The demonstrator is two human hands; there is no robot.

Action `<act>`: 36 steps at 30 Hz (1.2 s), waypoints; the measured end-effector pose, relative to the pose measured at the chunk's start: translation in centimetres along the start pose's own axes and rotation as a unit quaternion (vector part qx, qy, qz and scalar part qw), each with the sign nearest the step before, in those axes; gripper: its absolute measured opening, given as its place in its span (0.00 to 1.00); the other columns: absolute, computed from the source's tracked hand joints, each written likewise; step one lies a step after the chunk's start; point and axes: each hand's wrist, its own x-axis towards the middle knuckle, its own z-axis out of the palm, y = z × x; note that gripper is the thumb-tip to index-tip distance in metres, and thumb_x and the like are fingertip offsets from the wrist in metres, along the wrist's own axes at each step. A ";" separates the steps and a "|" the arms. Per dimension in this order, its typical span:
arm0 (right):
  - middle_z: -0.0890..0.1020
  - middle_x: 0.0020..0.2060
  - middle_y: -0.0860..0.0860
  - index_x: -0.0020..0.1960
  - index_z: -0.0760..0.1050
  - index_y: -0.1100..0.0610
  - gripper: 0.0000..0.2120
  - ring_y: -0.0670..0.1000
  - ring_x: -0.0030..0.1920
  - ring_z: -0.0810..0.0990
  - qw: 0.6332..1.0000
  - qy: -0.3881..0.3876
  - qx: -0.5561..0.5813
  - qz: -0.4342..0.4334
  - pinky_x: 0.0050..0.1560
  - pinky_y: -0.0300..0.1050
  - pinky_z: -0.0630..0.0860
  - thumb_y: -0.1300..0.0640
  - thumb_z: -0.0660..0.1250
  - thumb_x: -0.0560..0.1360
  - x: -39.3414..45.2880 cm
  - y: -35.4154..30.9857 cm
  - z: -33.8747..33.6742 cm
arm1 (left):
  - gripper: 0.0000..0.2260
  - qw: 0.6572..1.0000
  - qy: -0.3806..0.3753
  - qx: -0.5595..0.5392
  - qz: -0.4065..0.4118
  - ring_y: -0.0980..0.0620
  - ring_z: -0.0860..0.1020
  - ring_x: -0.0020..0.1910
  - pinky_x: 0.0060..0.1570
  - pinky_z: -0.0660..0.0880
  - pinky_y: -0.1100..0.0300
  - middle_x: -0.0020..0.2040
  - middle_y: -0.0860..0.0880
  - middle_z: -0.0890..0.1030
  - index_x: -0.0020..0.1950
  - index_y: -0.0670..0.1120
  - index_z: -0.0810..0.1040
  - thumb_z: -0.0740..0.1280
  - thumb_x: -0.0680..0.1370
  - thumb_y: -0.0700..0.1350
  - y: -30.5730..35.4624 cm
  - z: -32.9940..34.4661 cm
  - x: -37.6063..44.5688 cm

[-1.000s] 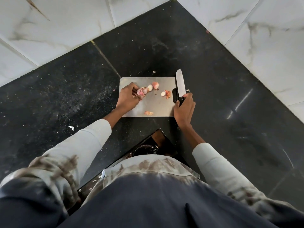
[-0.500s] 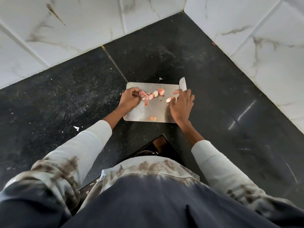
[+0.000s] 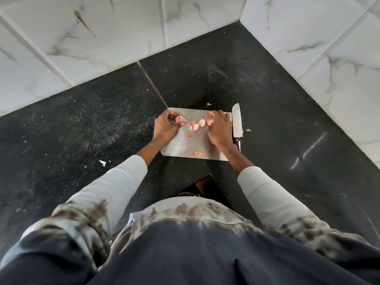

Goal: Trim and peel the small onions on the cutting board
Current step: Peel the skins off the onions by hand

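Both hands work on the cutting board (image 3: 197,145): left hand (image 3: 164,128) pinches one onion (image 3: 180,119), right hand (image 3: 219,128) grips another (image 3: 209,121). The knife (image 3: 236,122) lies parked beside the board's right edge, evidently freeing fingers for peeling.

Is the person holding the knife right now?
No, the knife lies by itself along the cutting board's right edge, while the right hand is on the onions.

Both hands (image 3: 164,128) (image 3: 219,128) forward — fingers curled
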 end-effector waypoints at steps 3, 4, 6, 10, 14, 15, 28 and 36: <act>0.81 0.65 0.53 0.69 0.78 0.56 0.17 0.58 0.66 0.76 1.000 -0.021 -0.001 0.006 0.69 0.54 0.74 0.61 0.71 0.81 0.4 0.7 0.3 | 0.16 0.999 0.006 0.049 0.019 0.56 0.83 0.54 0.60 0.82 0.56 0.53 0.56 0.86 0.58 0.49 0.84 0.82 0.73 0.45 -0.7 0.2 0.1; 0.81 0.64 0.53 0.69 0.79 0.56 0.17 0.57 0.66 0.76 1.000 -0.024 0.005 0.008 0.70 0.54 0.74 0.60 0.72 0.81 0.5 0.7 0.3 | 0.16 0.998 0.011 0.058 0.020 0.56 0.83 0.55 0.61 0.82 0.54 0.53 0.57 0.86 0.57 0.51 0.84 0.82 0.73 0.46 -1.0 0.2 0.1; 0.81 0.63 0.52 0.66 0.79 0.55 0.16 0.56 0.65 0.76 0.999 -0.026 0.015 0.014 0.69 0.54 0.75 0.58 0.75 0.79 0.8 0.8 0.2 | 0.15 0.998 0.008 0.065 0.021 0.55 0.82 0.56 0.63 0.81 0.51 0.53 0.57 0.86 0.58 0.52 0.83 0.81 0.74 0.45 -1.2 0.0 0.2; 0.82 0.61 0.51 0.63 0.77 0.54 0.15 0.53 0.63 0.77 0.999 -0.020 0.025 0.038 0.64 0.49 0.76 0.56 0.76 0.78 1.2 0.7 0.1 | 0.13 0.993 -0.008 0.101 0.056 0.50 0.81 0.62 0.66 0.80 0.49 0.58 0.53 0.86 0.61 0.49 0.83 0.73 0.78 0.40 -0.8 -1.1 0.3; 0.81 0.55 0.49 0.58 0.76 0.53 0.13 0.51 0.56 0.79 0.996 0.036 0.052 0.069 0.55 0.44 0.77 0.55 0.76 0.77 2.0 -0.1 -0.3 | 0.14 0.990 -0.010 0.125 0.068 0.47 0.80 0.65 0.67 0.79 0.50 0.61 0.49 0.85 0.65 0.46 0.83 0.68 0.80 0.36 -0.9 -1.7 0.5; 0.81 0.54 0.48 0.57 0.76 0.53 0.12 0.51 0.55 0.79 0.996 0.039 0.056 0.058 0.53 0.45 0.78 0.55 0.75 0.77 2.3 -0.5 -0.2 | 0.15 0.989 -0.012 0.127 0.073 0.47 0.80 0.64 0.67 0.79 0.49 0.62 0.48 0.85 0.65 0.45 0.83 0.67 0.80 0.37 -1.0 -1.7 0.5; 0.82 0.67 0.50 0.72 0.76 0.54 0.20 0.53 0.69 0.75 0.989 -0.111 0.027 -0.090 0.66 0.51 0.77 0.53 0.73 0.82 3.7 -6.7 2.9 | 0.21 0.984 -0.043 0.140 0.098 0.52 0.82 0.55 0.57 0.83 0.49 0.59 0.53 0.85 0.66 0.52 0.81 0.75 0.75 0.54 -2.0 -2.9 1.0; 0.79 0.64 0.51 0.60 0.80 0.51 0.16 0.54 0.67 0.74 0.987 -0.128 -0.018 -0.098 0.69 0.52 0.72 0.47 0.77 0.77 1.6 -2.2 1.3 | 0.24 0.978 -0.034 0.172 0.109 0.49 0.77 0.65 0.66 0.78 0.47 0.65 0.49 0.81 0.70 0.50 0.78 0.78 0.75 0.49 -1.8 -2.2 0.6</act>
